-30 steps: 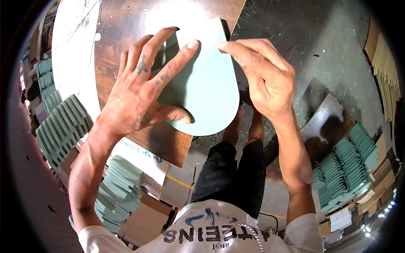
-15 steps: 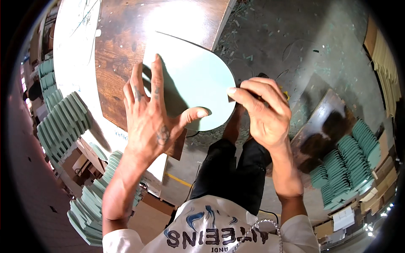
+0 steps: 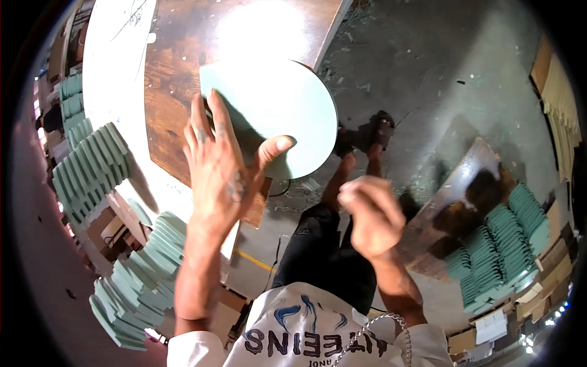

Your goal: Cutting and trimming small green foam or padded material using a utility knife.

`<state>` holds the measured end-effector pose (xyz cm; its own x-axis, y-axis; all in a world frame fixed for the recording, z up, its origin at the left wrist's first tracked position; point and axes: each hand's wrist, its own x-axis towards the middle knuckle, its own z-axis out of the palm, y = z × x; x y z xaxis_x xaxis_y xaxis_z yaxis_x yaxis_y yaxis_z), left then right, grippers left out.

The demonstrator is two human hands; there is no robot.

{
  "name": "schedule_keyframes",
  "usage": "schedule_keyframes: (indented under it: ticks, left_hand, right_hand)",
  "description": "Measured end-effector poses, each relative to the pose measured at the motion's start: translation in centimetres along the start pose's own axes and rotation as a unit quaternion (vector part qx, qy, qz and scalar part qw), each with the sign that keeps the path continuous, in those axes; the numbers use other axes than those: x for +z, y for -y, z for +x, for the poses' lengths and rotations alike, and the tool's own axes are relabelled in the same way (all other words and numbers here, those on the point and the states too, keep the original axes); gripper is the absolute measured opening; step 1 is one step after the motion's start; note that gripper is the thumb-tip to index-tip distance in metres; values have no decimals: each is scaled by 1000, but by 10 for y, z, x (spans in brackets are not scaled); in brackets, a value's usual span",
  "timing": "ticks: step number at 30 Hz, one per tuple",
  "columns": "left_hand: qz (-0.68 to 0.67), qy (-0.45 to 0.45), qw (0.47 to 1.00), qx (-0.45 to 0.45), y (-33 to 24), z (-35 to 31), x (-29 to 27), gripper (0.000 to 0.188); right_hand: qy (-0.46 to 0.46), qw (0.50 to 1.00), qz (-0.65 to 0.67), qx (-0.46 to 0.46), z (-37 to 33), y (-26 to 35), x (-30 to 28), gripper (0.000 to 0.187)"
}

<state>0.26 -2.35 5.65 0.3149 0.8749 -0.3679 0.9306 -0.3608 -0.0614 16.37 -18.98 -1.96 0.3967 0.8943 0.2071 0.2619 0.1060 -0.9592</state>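
Note:
A pale green rounded panel [image 3: 299,116] lies on the brown wooden tabletop [image 3: 165,122]; its curved edge faces right and its left side is straighter. My left hand [image 3: 223,162] rests on the panel's near left part. Its fingers are stretched out at the left edge, and the thumb lies apart on the top face. Off the panel, below and to its right, my right hand [image 3: 373,217] hangs over my legs. Its fingers are closed in a pinch and smeared by motion. Whatever they hold, if anything, cannot be made out.
Rows of similar green panels [image 3: 92,171] stand at the left, with another stack [image 3: 143,281] nearer me. More green stacks [image 3: 504,244] stand at the right beside a brown board [image 3: 452,189]. Scraps litter the grey floor [image 3: 422,110]. Cardboard [image 3: 553,104] leans at the far right.
My right hand has left the panel's right edge, moving down toward me. The panel has turned slightly and shifted left. My left hand stays on it, its thumb a little higher.

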Motion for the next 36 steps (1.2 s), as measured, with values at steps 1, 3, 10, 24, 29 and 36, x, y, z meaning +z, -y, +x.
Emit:
schedule_keyframes:
  ticks: [1,3,10,24,29,36]
  left_hand:
    - [12,-30,997,72,11,9,0,129]
    - [-32,-33,977,207,27,34,-2,123]
    - [19,-11,940,340,38,104,-33,130]
    - [26,26,928,370,37,113,-42,124]
    - [24,133,922,364,10,114,-83,81]
    - [25,-14,967,255,26,71,-32,121]
  right_hand:
    - [-17,999,6,29,14,-3,-12,29]
    - [-26,1000,12,8,48,-20,-29,26]
    - [107,951,-192,-217,183,-40,-21,46]
    - [160,848,-414,-291,217,5,1,50]
    - [154,894,-318,-274,202,-32,-10,50]
    - [216,887,-349,-214,155,-10,-17,36]
